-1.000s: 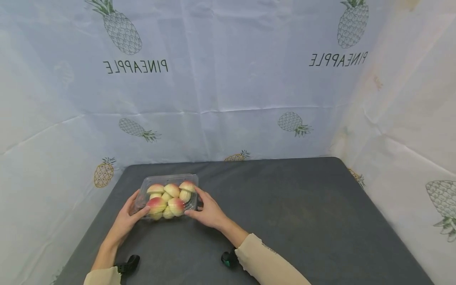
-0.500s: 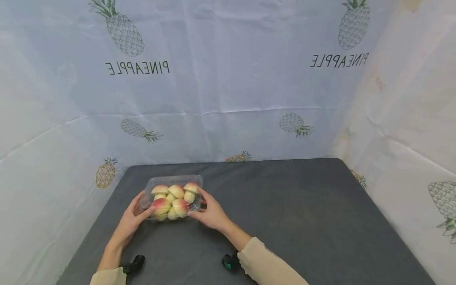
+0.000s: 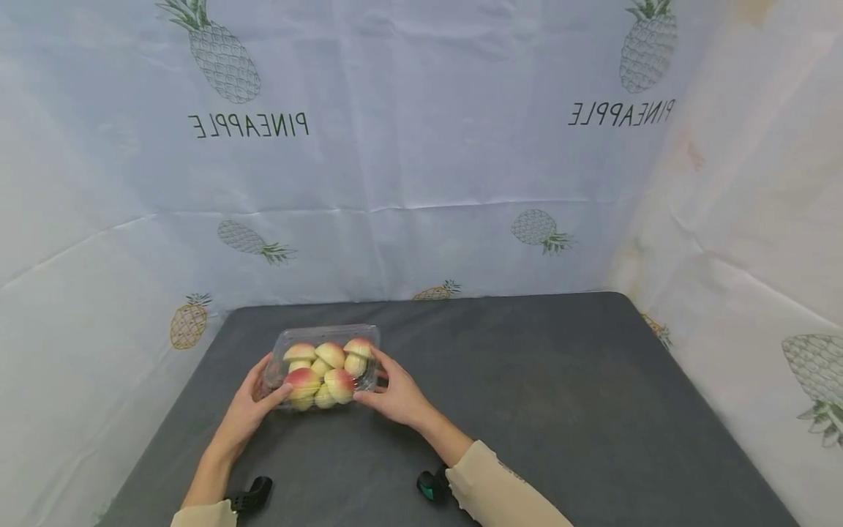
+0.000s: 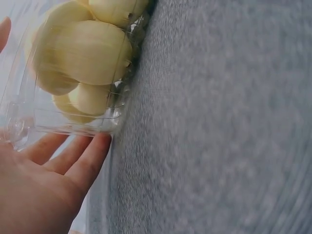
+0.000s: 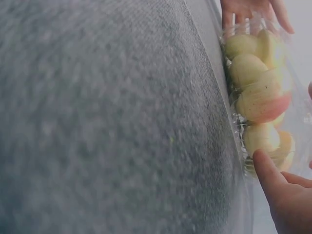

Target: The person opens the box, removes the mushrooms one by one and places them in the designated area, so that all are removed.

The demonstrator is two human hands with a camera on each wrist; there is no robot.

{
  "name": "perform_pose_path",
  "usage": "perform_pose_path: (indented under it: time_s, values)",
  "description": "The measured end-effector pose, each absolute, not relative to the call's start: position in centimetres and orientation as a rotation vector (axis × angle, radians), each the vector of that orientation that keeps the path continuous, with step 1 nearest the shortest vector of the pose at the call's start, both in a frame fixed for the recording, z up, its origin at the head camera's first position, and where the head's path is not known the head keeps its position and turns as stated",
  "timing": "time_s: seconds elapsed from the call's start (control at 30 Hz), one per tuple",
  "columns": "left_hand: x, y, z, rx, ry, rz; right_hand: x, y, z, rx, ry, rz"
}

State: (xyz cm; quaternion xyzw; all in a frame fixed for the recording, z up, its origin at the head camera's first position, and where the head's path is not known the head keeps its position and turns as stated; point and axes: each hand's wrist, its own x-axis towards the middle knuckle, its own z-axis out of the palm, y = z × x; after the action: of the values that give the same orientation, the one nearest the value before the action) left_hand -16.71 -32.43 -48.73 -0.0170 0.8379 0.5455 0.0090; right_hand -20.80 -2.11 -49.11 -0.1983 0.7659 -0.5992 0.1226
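A clear plastic clamshell box (image 3: 326,334) sits low at the far left part of the table, its lid down. Inside are several mushroom-shaped pieces (image 3: 304,383), pale yellow with pinkish-red tops. My left hand (image 3: 245,411) grips the box's left end, thumb over the near corner and the other fingers along the end wall, as the left wrist view shows. At the opposite end my right hand (image 3: 400,399) holds the box, its thumb (image 5: 265,168) against the near side and a forefinger up by the lid. The right hand's other fingers are partly hidden behind the box.
A dark grey cloth covers the table (image 3: 527,395). Behind and at both sides hangs a white curtain (image 3: 408,146) printed with pineapples; it meets the table's back edge just beyond the box. Dark straps with small devices (image 3: 253,495) circle both wrists.
Both hands have shifted the box a little to the right along the table. Their hold on its two ends looks the same.
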Motion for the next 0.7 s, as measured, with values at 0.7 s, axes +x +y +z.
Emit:
perform_pose_path:
  time_s: [0.7]
  values:
    - [-17.0, -29.6, -48.1, -0.002, 2.616, 1.640, -20.6, 1.1, -48.7, -0.552, 2.295, -1.721]
